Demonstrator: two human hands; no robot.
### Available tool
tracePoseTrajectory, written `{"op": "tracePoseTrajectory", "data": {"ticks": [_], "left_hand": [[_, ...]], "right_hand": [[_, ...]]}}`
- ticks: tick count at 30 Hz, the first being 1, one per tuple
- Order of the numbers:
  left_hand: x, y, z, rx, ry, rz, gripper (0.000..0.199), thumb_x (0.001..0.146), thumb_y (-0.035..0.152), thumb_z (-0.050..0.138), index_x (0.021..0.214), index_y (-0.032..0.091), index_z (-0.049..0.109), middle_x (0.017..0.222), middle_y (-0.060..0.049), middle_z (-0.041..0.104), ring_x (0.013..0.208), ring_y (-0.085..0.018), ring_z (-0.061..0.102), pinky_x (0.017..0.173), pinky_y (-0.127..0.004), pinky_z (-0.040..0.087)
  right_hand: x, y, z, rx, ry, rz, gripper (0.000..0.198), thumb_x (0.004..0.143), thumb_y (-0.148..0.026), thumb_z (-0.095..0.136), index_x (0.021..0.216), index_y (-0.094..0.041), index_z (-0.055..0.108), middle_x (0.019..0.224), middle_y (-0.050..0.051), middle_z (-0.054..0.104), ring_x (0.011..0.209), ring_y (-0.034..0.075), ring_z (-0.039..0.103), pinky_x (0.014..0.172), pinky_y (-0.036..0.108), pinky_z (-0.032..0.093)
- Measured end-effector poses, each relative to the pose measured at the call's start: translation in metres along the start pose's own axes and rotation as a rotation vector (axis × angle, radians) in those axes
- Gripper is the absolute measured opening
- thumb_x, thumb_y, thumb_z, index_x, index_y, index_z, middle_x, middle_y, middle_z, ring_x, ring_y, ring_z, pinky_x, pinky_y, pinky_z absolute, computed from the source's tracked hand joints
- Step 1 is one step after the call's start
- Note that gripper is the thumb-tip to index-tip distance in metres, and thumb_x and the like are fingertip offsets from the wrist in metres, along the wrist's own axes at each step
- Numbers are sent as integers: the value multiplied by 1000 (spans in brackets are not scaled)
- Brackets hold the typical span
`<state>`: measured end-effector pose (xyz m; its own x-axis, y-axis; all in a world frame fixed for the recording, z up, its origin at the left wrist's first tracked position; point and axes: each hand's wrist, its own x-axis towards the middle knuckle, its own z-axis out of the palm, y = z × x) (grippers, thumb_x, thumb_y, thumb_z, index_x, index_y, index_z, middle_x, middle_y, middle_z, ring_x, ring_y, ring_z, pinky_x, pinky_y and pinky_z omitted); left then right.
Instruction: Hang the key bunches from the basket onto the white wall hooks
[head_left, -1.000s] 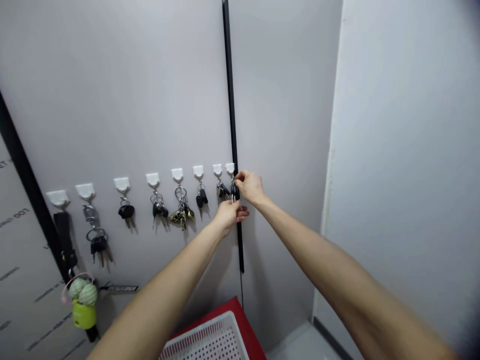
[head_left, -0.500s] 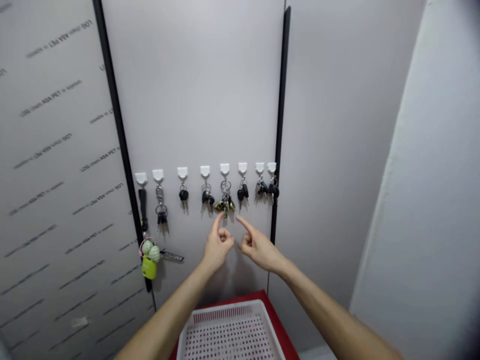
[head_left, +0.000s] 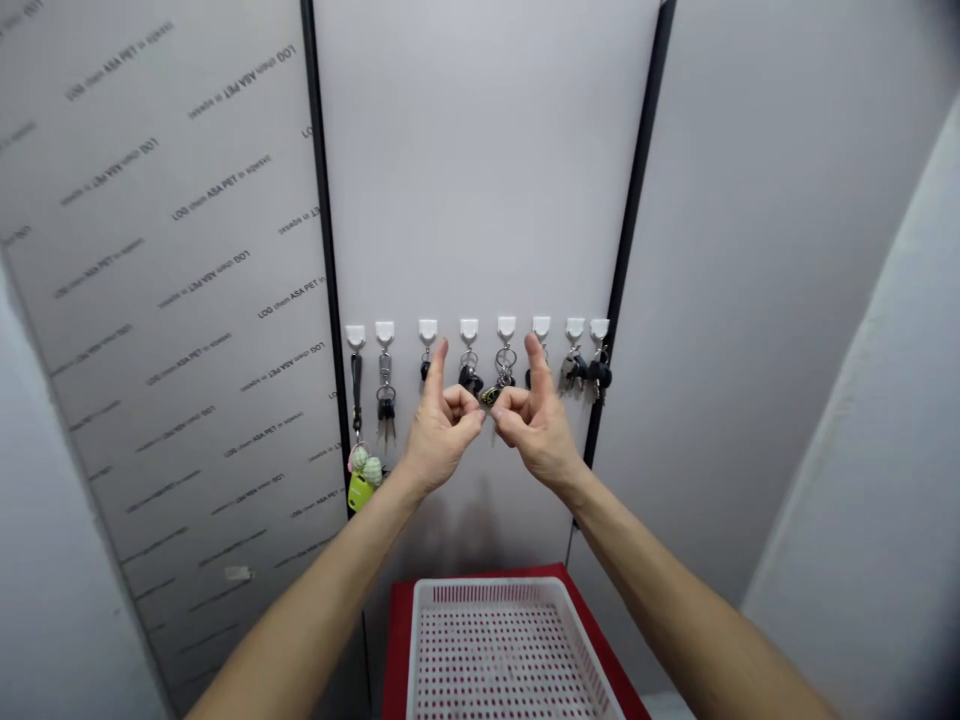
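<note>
My left hand (head_left: 439, 430) and my right hand (head_left: 540, 425) are raised in front of a pale panel, both empty. Each has its index finger stretched upward and its other fingers curled, with thumbs turned inward. Behind them a row of white hooks (head_left: 506, 326) carries bunches of keys. Between my hands a bunch with a gold-and-black fob (head_left: 490, 396) hangs from a ring. My left index finger partly covers one small key bunch (head_left: 425, 370); my right covers another. Further right hang two dark-headed bunches (head_left: 574, 368). Whether my fingertips touch anything is unclear.
A white perforated basket (head_left: 487, 590) stands below on a red surface (head_left: 397, 640). At the left hang a key set (head_left: 385, 410) and a black strap (head_left: 356, 390) with a lime-green charm (head_left: 360, 490). Black vertical strips (head_left: 637, 200) edge the panel; printed lettering covers the left panel (head_left: 187, 350).
Both hands have risen from below the keys to in front of them, index fingers now pointing more upright. The view has shifted left, bringing the whole row further right in the picture.
</note>
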<state>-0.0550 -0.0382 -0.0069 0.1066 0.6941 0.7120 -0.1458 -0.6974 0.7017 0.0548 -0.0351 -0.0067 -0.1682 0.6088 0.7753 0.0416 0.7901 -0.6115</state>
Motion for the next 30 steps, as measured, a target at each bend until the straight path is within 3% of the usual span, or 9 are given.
{"op": "tracePoseTrajectory", "data": {"ticks": [3, 6, 8, 10, 16, 22, 25, 30], "left_hand": [[-3, -16, -21, 182, 42, -16, 64, 63, 15, 47, 118, 25, 15, 57, 6, 43, 50, -6, 41, 51, -18, 35], [-2, -33, -56, 543, 339, 17, 46, 64, 19, 46, 107, 21, 34, 80, -2, 49, 70, -11, 46, 64, -24, 38], [1, -42, -79, 794, 558, 58, 39, 62, 21, 48, 100, 19, 40, 95, -5, 45, 88, -16, 42, 76, -30, 34], [3, -48, -94, 977, 647, 49, 37, 61, 25, 50, 97, 19, 41, 100, -7, 42, 96, -20, 36, 81, -34, 31], [8, -64, -88, 1204, 611, -57, 51, 60, 30, 51, 105, 18, 31, 103, -9, 38, 96, -23, 38, 72, -34, 37], [14, -67, -92, 1264, 545, -77, 31, 67, 22, 38, 98, 19, 40, 95, -7, 43, 76, -18, 49, 60, -28, 40], [17, -53, -102, 1187, 526, -30, 22, 67, 20, 36, 86, 19, 47, 83, -5, 49, 72, -16, 50, 62, -26, 39], [40, -6, -113, 1107, 547, 105, 21, 66, 22, 35, 79, 17, 51, 79, -4, 53, 74, -15, 48, 66, -25, 37]], "right_hand": [[2, 14, 9, -80, -9, 64, 59, 63, -15, 42, 117, -24, 18, 47, -8, 37, 39, 6, 34, 39, 19, 33], [12, 32, 14, -293, 60, 113, 33, 63, -19, 42, 95, -16, 46, 56, -3, 46, 47, 7, 42, 49, 23, 38], [23, 41, 15, -441, 173, 87, 27, 62, -21, 43, 88, -14, 50, 69, 3, 52, 58, 10, 47, 58, 26, 40], [36, 46, 14, -557, 275, 40, 30, 62, -23, 43, 90, -13, 48, 81, 6, 53, 67, 13, 49, 64, 28, 40], [60, 59, 20, -808, 296, 38, 32, 60, -28, 46, 88, -13, 43, 79, 9, 52, 72, 18, 49, 65, 31, 38], [61, 67, 22, -846, 306, 79, 23, 60, -27, 43, 79, -15, 44, 69, 5, 51, 64, 16, 47, 59, 29, 37], [63, 58, 17, -756, 351, 46, 21, 59, -26, 43, 76, -14, 46, 65, 4, 50, 62, 15, 46, 60, 28, 36], [81, 34, 12, -630, 381, -101, 18, 60, -22, 41, 72, -14, 51, 69, 4, 52, 63, 13, 46, 62, 26, 36]]}}
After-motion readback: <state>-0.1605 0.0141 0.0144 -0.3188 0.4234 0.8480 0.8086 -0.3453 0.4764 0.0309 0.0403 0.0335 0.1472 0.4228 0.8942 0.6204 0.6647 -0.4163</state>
